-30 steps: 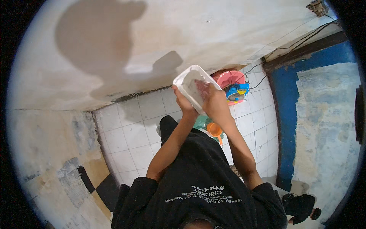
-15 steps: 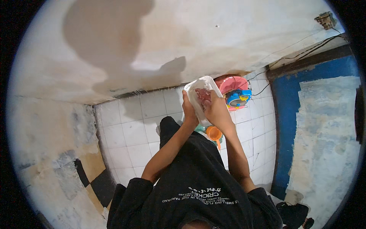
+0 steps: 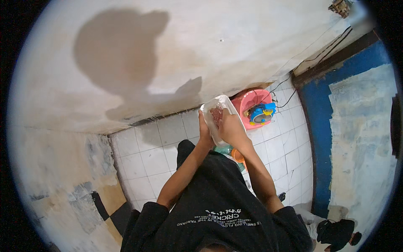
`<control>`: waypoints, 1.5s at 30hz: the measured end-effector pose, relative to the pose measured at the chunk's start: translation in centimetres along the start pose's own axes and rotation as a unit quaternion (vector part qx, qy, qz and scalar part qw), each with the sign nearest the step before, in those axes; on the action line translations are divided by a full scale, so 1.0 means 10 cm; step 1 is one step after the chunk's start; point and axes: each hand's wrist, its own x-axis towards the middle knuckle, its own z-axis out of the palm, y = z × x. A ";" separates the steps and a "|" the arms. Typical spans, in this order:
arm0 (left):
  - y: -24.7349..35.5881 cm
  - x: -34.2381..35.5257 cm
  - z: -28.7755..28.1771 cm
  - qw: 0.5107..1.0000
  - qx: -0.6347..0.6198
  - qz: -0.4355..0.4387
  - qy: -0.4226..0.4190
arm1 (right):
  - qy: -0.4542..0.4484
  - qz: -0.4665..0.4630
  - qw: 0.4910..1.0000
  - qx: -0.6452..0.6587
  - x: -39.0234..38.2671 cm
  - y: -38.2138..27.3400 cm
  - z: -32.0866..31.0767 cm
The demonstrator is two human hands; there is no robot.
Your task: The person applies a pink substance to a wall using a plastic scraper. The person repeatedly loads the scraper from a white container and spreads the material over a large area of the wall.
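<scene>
A white, deep-sided rectangular tray (image 3: 237,112) is held in front of me above the tiled floor, tilted slightly. Reddish, crumbly stuff (image 3: 216,114) that looks like minced meat lies in its far part. My left hand (image 3: 205,135) grips the tray's left side, its fingers passing out of sight beneath. Inside the tray, my right hand (image 3: 232,131) reaches over from the right with its fingertips down on the reddish stuff. The fingers are bent and partly hidden, so how much they pinch is unclear.
Beyond the tray, a pink basin (image 3: 242,102) stands by the wall, with a small blue and yellow fan (image 3: 262,115) at it. An orange dipper (image 3: 237,156) and something green (image 3: 223,150) are below my right wrist. Dark cables (image 3: 286,102) run along the wall. Another person (image 3: 337,233) is at lower right.
The tray and both hands sit slightly lower in the picture as the view shifts. My right fingers have moved over the reddish stuff, and my right forearm covers more of the orange dipper.
</scene>
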 end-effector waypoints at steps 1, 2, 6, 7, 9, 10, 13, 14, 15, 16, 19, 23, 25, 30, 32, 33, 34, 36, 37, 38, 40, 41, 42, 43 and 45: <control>0.01 0.01 0.02 1.000 0.011 0.011 0.003 | 0.013 -0.005 1.000 0.007 0.00 -0.01 -0.04; 0.03 0.01 0.03 1.000 0.001 0.014 -0.002 | 0.025 -0.010 1.000 0.015 0.00 -0.01 -0.06; 0.01 0.05 0.01 0.998 -0.056 -0.008 -0.027 | 0.030 -0.040 0.999 -0.007 -0.02 0.05 0.02; 0.00 0.07 -0.01 0.996 -0.075 -0.020 -0.034 | 0.015 -0.024 0.999 -0.032 -0.02 0.07 0.05; -0.04 0.04 0.00 0.995 -0.086 -0.013 -0.039 | 0.008 -0.002 0.998 -0.064 -0.04 0.08 0.05; -0.05 0.01 0.00 0.995 -0.092 -0.008 -0.039 | 0.015 0.003 0.997 -0.071 -0.04 0.09 0.00; -0.06 0.07 -0.06 0.997 -0.064 -0.024 -0.041 | 0.015 -0.026 0.998 -0.062 -0.02 0.02 0.02; -0.06 0.07 -0.08 0.997 -0.059 -0.032 -0.033 | 0.011 -0.044 0.998 -0.054 -0.02 -0.01 0.02; -0.04 0.04 -0.03 0.997 -0.055 -0.040 -0.026 | -0.018 -0.027 0.997 -0.071 -0.02 -0.06 -0.04; -0.02 0.01 0.02 0.997 -0.050 -0.047 -0.019 | 0.011 -0.046 0.998 -0.048 -0.01 -0.01 -0.05; 0.01 0.00 0.08 0.996 -0.077 -0.040 -0.037 | 0.049 -0.012 0.998 -0.039 -0.03 0.09 -0.02; -0.03 0.06 -0.04 0.996 -0.053 -0.016 -0.071 | -0.008 0.030 0.998 -0.050 -0.02 0.10 0.01; -0.04 0.03 -0.04 0.998 -0.038 -0.015 -0.057 | 0.012 0.050 0.998 -0.036 -0.05 0.12 -0.04; -0.06 0.06 -0.13 0.996 -0.049 -0.034 -0.064 | 0.003 0.009 1.000 -0.005 -0.06 0.06 0.00; -0.04 0.04 -0.12 0.997 -0.053 -0.038 -0.048 | -0.002 0.007 1.000 -0.009 -0.06 0.11 0.03; -0.04 0.03 -0.11 0.996 -0.056 -0.046 -0.046 | -0.012 0.024 0.999 -0.039 -0.08 0.23 0.12; -0.06 0.03 -0.11 0.996 -0.058 -0.056 -0.043 | -0.021 0.042 0.996 -0.069 -0.08 0.29 0.17; -0.07 0.03 -0.13 0.998 -0.048 -0.043 -0.029 | -0.049 0.077 0.994 -0.060 -0.07 0.28 0.21; -0.06 0.04 -0.16 0.998 -0.043 -0.032 -0.020 | -0.032 0.052 0.997 -0.037 -0.09 0.21 0.16; -0.05 0.05 -0.18 0.999 -0.041 -0.027 -0.015 | -0.014 0.028 0.999 -0.014 -0.10 0.17 0.14; -0.08 0.04 -0.17 0.999 -0.038 -0.030 -0.011 | -0.034 0.010 0.998 -0.057 -0.15 0.19 0.21; -0.09 0.03 -0.17 0.999 -0.032 -0.026 -0.009 | -0.044 0.002 0.996 -0.079 -0.18 0.22 0.24; -0.08 0.01 -0.15 0.999 -0.026 -0.019 -0.008 | -0.031 0.009 0.998 -0.059 -0.18 0.25 0.24; -0.07 0.00 -0.13 1.000 -0.019 -0.012 -0.006 | -0.017 0.017 0.999 -0.040 -0.17 0.29 0.24; -0.10 0.04 -0.18 1.000 -0.020 0.000 -0.015 | -0.015 0.030 0.999 -0.037 -0.19 0.26 0.23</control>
